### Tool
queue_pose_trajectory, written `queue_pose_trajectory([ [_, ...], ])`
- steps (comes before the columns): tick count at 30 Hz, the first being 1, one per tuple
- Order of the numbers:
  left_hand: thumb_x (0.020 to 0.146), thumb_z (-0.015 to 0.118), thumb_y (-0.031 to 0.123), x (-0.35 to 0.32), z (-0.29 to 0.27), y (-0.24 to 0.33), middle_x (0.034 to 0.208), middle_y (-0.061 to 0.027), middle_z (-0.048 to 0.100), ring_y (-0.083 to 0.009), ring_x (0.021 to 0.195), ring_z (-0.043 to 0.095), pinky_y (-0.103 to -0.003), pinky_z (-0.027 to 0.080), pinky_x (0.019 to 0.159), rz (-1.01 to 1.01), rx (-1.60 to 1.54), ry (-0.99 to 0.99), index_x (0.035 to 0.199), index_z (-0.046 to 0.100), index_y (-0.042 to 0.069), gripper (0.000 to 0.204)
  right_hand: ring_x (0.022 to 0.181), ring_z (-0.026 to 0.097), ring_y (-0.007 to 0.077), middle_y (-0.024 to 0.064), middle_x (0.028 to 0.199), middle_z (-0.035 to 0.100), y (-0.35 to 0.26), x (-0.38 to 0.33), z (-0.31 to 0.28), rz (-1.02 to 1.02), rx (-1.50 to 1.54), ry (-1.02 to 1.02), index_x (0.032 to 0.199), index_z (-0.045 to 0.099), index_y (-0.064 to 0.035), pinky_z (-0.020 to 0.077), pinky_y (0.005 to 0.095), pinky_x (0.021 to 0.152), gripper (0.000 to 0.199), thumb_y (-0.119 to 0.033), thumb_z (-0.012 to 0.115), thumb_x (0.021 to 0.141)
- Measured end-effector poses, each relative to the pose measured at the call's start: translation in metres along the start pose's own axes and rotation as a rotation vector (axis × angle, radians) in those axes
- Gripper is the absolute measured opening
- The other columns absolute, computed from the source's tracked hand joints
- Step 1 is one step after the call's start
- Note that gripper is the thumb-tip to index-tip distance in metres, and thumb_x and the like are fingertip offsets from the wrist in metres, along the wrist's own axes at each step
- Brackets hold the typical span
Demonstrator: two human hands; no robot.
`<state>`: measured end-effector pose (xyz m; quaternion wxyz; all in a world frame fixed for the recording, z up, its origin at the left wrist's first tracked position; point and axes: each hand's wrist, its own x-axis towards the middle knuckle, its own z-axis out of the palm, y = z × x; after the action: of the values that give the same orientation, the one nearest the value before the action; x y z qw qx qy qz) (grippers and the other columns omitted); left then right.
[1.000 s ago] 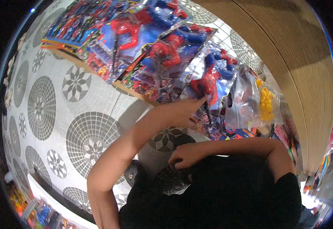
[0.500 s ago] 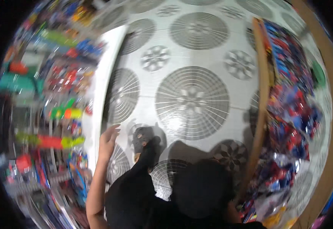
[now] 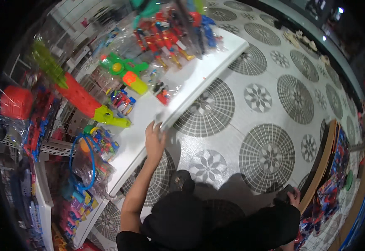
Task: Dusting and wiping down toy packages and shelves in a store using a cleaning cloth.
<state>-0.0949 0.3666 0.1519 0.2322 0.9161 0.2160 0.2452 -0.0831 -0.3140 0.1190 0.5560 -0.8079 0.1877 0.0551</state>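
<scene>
My left hand (image 3: pixel 155 139) is at the front edge of a white shelf (image 3: pixel 138 129), with its fingers apart and nothing in them. On the shelf close by lie a green and orange toy water gun (image 3: pixel 126 72), a long red and yellow-green toy (image 3: pixel 82 98) and small bagged toys (image 3: pixel 162 93). Low on the right, my right hand (image 3: pixel 294 197) is beside a dark shoe-like shape (image 3: pixel 283 194) and near the rim of a cardboard box (image 3: pixel 319 169). Its fingers show only in part, and I cannot tell whether they hold anything.
Red toy figures (image 3: pixel 163 39) in clear plastic stand farther along the shelf. A blue ring-shaped toy (image 3: pixel 94 161) and pink and yellow packs (image 3: pixel 80 209) sit nearer. Wrapped red and blue packages (image 3: pixel 333 184) fill the right side. Patterned floor tiles (image 3: pixel 228 140) lie between.
My view has swung left, so the shelf now crosses diagonally nearer the middle. My left hand has stayed by the shelf edge, and my right hand has come into view at the lower right.
</scene>
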Motion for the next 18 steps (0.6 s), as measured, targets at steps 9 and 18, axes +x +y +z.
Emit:
queue_pose_trajectory([
  [9,0.073,0.072,0.037,0.127,0.038,-0.025,0.147,-0.0209,0.021,-0.0414,0.133,0.026,-0.046,0.029,0.107,0.024,0.015,0.045,0.140,0.036,0.014,0.080,0.081,0.056,0.0120,0.0041,0.090,0.059,-0.366,0.001,0.228,-0.384,-0.358,-0.313,0.110,0.053,-0.0025,0.0463,0.0261,0.074,0.035,-0.011,0.067,0.080],
  [18,0.090,0.055,0.016,0.109,0.051,-0.036,0.136,-0.0211,0.042,-0.0379,0.118,0.048,-0.041,0.042,0.098,-0.054,-0.193,0.036,0.124,0.056,0.011,0.035,0.083,0.060,0.0146,0.0108,0.088,0.064,-0.351,0.050,0.410,-0.633,-0.347,-0.556,0.106,0.056,-0.0013,0.0464,0.0284,0.076,0.030,-0.013,0.066,0.080],
])
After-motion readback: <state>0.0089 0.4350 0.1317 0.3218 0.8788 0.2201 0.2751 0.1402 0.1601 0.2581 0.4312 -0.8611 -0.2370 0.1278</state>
